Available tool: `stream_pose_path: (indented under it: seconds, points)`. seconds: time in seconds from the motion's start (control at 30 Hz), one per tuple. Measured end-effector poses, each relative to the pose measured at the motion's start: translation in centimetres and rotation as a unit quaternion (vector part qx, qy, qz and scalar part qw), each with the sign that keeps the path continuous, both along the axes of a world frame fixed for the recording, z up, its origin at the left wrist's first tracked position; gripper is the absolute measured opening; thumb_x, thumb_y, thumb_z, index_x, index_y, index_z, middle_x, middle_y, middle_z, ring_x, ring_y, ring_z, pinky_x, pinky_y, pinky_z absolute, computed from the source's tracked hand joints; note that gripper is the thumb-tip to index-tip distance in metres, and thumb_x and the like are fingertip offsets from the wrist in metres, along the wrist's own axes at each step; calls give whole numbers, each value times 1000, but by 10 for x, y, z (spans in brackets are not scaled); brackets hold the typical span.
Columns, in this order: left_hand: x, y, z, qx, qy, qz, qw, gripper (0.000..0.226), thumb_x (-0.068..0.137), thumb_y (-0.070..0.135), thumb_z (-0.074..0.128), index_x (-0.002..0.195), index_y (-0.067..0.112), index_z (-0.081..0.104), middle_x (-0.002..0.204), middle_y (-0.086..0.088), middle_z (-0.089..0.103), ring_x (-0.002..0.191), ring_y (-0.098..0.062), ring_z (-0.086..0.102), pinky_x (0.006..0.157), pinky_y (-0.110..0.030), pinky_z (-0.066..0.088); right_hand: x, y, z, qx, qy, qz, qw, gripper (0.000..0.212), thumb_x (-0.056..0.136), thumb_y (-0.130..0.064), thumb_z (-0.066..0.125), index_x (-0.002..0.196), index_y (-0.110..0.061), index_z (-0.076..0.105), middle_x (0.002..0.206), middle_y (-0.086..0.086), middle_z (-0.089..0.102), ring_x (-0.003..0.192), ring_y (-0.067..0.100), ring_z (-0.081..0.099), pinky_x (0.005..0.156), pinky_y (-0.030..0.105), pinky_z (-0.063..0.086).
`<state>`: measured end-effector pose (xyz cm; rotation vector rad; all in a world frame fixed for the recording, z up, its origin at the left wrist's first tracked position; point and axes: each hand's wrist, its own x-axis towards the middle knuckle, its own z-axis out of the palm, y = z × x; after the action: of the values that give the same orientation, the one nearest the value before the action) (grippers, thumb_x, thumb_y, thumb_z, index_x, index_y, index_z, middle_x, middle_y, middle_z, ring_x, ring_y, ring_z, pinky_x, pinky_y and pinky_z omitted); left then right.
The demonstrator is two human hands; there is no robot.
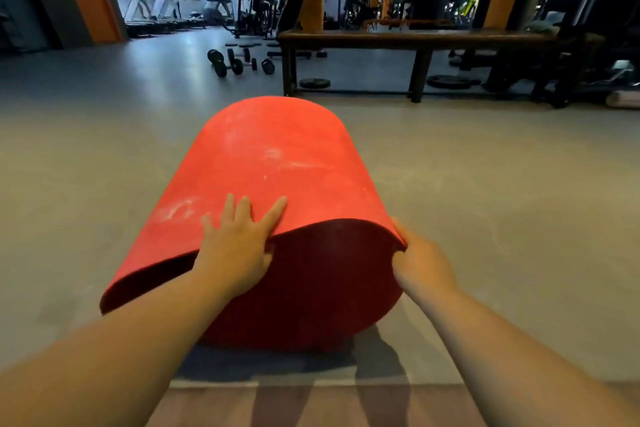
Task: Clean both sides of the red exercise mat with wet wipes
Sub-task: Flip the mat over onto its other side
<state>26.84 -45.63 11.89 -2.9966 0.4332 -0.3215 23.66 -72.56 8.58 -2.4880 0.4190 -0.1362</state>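
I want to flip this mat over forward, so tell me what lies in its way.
Nothing visible does. The left hand and right hand grip the red mat by its raised near edge. The dumbbells and the bench stand beyond its far end; the floor just behind the arch is hidden.

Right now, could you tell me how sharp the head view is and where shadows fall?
Head view: mat, left hand and right hand fairly sharp; far machines dim, soft; shadows fall on the floor below the mat; pale glare on the floor beyond.
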Motion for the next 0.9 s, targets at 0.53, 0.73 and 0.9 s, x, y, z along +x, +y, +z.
stream_pose_path:
  seconds: [0.53,0.73,0.9]
  points:
    - [4,30,43,12,-10,-5,1000,30,86,5,41,111,20,50,120,-2,55,113,-29,53,82,-44,41,6,61,-58,312,122,-12,942,70,85,-34,63,145,-30,27,104,11,64,65,22,59,57,33,51]
    - [-6,120,32,20,30,54,998,69,82,7,45,142,40,34,113,-2,43,101,-30,59,68,-37,47,-1,116,-39,394,149,-8,907,70,95,-17,48,148,-41,11,126,0,51,86,20,59,63,36,57]
    - [-7,149,39,6,34,75,997,66,79,27,63,139,19,37,157,-6,19,137,-29,35,106,-52,36,25,162,7,226,34,50,972,67,88,-9,43,145,-41,29,114,11,66,92,30,63,77,34,47]
